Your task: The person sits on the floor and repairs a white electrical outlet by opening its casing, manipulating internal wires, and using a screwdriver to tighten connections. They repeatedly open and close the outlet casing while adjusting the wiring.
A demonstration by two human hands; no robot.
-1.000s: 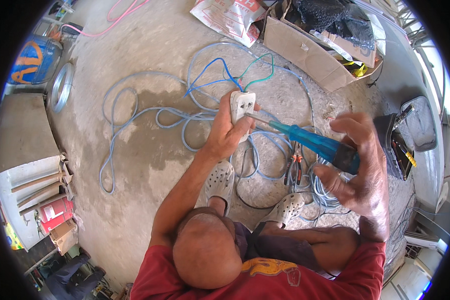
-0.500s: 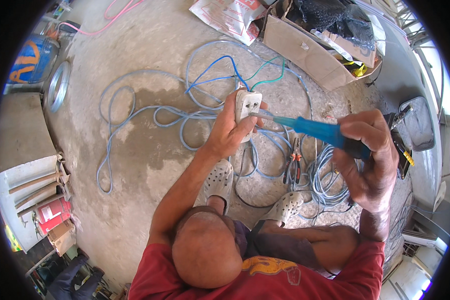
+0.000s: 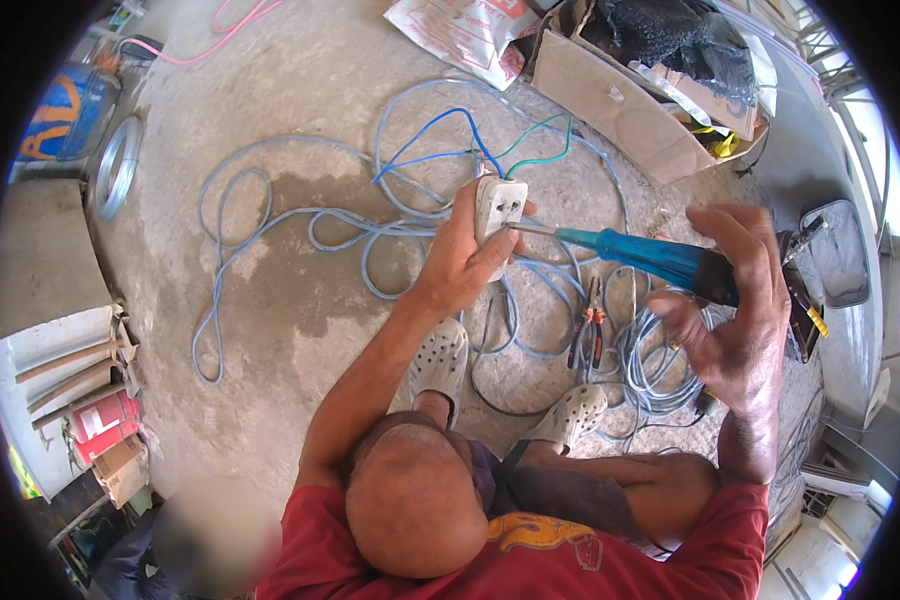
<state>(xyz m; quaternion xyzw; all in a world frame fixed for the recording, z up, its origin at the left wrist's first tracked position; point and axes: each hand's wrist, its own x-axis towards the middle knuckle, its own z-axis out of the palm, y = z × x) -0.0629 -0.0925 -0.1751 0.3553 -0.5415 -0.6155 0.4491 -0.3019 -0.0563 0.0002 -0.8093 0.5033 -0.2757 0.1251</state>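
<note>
My left hand is closed around a white socket outlet, thumb across its lower face. A blue wire and a green wire come out of the outlet's far end. A screwdriver with a blue and black handle lies nearly level, its tip at the outlet's face by my left thumb. The butt of its handle rests in my right hand, whose thumb and fingers are spread loosely around it. The exact contact at the tip is too small to make out.
Loops of grey-blue cable spread over the concrete floor, with a coil beside orange-handled pliers. Far right stands a cardboard box next to a printed sack. A partly blurred person is at lower left.
My right thumb and fingers have spread apart around the screwdriver handle. The outlet has barely shifted in my left hand. A blurred person has come further into view at lower left.
</note>
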